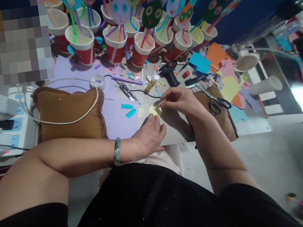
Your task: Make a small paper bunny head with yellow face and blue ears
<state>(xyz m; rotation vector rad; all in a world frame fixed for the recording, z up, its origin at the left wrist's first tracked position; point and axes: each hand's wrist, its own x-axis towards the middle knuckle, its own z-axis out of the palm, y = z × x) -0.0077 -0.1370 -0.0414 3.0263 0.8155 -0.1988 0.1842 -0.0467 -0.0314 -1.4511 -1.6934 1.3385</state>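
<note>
A small round piece of yellow paper [155,110] lies on the tabletop between my hands. The fingertips of my left hand [151,133] rest on its near edge, with the fingers laid out and not wrapped round anything. Just right of the disc, my right hand [179,101] has thumb and forefinger pinched; whatever is between them is too small to make out. Two blue paper strips [128,109] and small yellow scraps [140,112] lie to the left on a purple sheet [119,123]. Beyond my hands are a utility knife [128,92] and a black glue gun [170,74].
Red-and-white paper cups [82,48] with paper animal heads on straws line the back. A brown cushion [68,106] sits left under a white cable. Scissors [214,101] lie on another brown cushion [211,120] at right, near coloured paper [232,83].
</note>
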